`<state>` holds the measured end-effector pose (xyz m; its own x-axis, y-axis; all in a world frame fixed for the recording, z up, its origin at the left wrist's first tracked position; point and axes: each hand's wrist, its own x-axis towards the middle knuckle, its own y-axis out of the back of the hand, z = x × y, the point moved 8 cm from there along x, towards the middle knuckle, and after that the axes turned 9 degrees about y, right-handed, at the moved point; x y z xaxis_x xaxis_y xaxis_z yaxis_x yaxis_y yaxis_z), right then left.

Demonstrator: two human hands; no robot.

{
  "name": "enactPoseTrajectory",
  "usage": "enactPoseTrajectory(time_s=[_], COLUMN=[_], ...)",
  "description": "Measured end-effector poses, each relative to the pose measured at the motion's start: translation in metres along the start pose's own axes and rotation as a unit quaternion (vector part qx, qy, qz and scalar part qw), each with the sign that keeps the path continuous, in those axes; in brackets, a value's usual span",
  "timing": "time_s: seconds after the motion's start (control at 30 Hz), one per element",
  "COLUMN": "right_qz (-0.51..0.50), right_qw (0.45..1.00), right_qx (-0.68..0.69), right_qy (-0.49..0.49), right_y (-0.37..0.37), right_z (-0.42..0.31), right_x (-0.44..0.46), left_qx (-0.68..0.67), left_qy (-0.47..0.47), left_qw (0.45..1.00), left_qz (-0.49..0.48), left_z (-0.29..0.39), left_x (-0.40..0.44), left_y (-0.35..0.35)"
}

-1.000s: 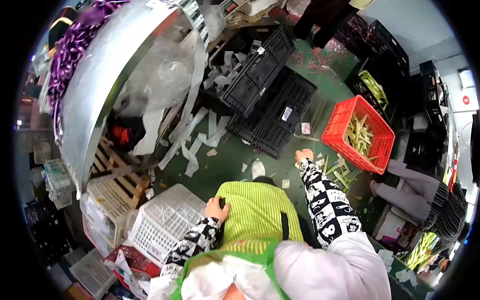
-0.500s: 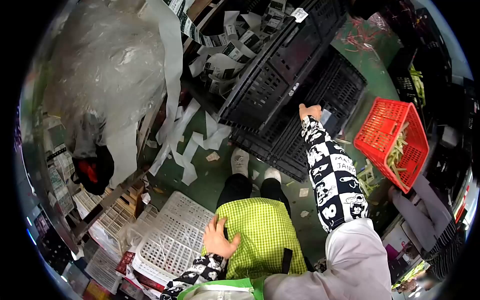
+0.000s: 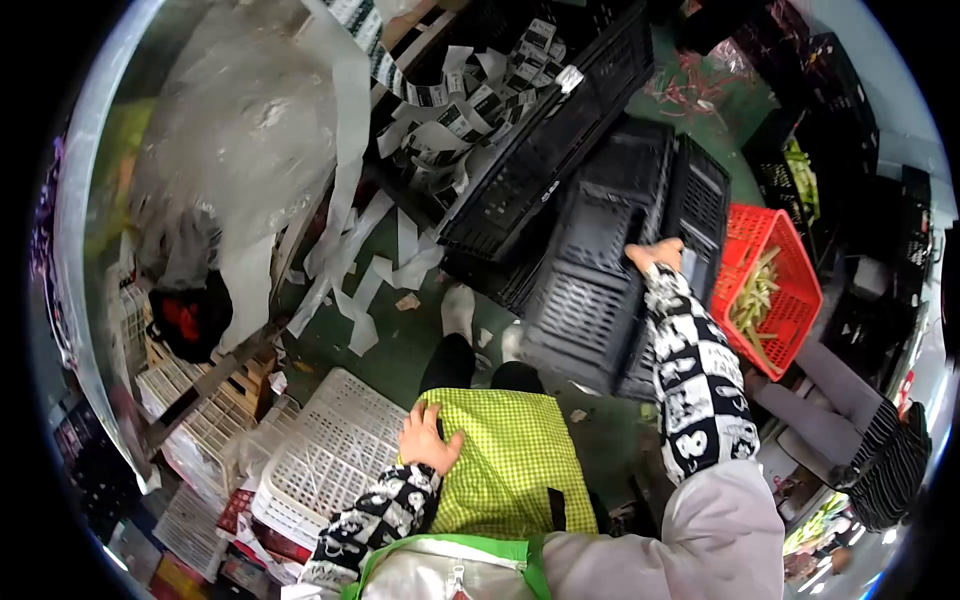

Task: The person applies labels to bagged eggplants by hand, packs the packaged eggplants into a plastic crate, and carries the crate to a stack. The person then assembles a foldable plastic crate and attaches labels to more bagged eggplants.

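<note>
Crate tilted since; I log long axis fore-aft, right hand gripping it, left hand's fingers spread, floor beyond.

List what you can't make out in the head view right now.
All in the head view:
Right hand: exact grip on the black crate, hidden by the hand itself and blur.
Red crate: lower left part, behind the black crate and patterned sleeve.
Label strips: print too small to read.

pale paper strips and red strands on green floor
</note>
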<state>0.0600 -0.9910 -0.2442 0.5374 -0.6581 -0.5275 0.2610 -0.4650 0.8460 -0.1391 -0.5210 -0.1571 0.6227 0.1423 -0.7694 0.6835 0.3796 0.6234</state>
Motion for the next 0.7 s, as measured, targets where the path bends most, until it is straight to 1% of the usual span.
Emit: enactPoseTrajectory(time_s=[0.07, 0.13, 0.17, 0.2, 0.27, 0.33, 0.37, 0.43, 0.47, 0.5, 0.53, 0.57, 0.6, 0.67, 0.7], right_qz=[-0.025, -0.056, -0.07, -0.082, -0.064, -0.057, -0.043, -0.025, -0.013, -0.03, -0.038, -0.032, -0.047, -0.042, -0.045], right_qw=[0.996, 0.99, 0.982, 0.969, 0.95, 0.923, 0.91, 0.878, 0.856, 0.834, 0.818, 0.786, 0.76, 0.691, 0.665], right_qx=[-0.027, -0.105, -0.166, -0.226, -0.294, -0.358, -0.376, -0.392, -0.401, -0.422, -0.429, -0.445, -0.42, -0.361, -0.338], right_qy=[0.08, 0.075, 0.063, 0.053, 0.084, 0.132, 0.166, 0.274, 0.325, 0.353, 0.382, 0.428, 0.495, 0.625, 0.664], right_y=[0.051, 0.098, 0.128, 0.159, 0.199, 0.22, 0.227, 0.227, 0.228, 0.228, 0.22, 0.213, 0.201, 0.178, 0.162], right_z=[0.048, 0.107, 0.116, 0.12, 0.137, 0.135, 0.134, 0.115, 0.107, 0.073, 0.057, 0.037, 0.019, -0.025, -0.045], right_x=[-0.007, -0.014, -0.035, -0.057, -0.087, -0.119, -0.139, -0.174, -0.193, -0.232, -0.25, -0.27, -0.295, -0.349, -0.376], left_qx=[-0.033, -0.113, -0.161, -0.197, -0.213, -0.233, -0.266, -0.285, -0.299, -0.325, -0.339, -0.365, -0.388, -0.419, -0.427], left_qy=[-0.002, -0.006, 0.013, 0.034, 0.033, 0.033, 0.029, 0.099, 0.124, 0.118, 0.13, 0.143, 0.172, 0.209, 0.233], left_qw=[0.999, 0.993, 0.987, 0.98, 0.974, 0.965, 0.946, 0.934, 0.919, 0.899, 0.883, 0.868, 0.844, 0.785, 0.753], left_qz=[0.007, 0.017, 0.006, 0.02, 0.068, 0.12, 0.183, 0.192, 0.225, 0.268, 0.298, 0.306, 0.328, 0.406, 0.443], left_z=[-0.005, -0.017, -0.028, -0.036, -0.046, -0.065, -0.077, -0.087, -0.101, -0.111, -0.123, -0.134, -0.143, -0.168, -0.187], left_x=[-0.007, -0.014, -0.018, -0.025, -0.049, -0.066, -0.08, -0.106, -0.113, -0.127, -0.133, -0.139, -0.146, -0.161, -0.166], left_y=[-0.009, -0.022, -0.031, -0.033, -0.028, -0.037, -0.041, -0.022, -0.026, -0.016, -0.013, -0.005, 0.001, 0.012, 0.011])
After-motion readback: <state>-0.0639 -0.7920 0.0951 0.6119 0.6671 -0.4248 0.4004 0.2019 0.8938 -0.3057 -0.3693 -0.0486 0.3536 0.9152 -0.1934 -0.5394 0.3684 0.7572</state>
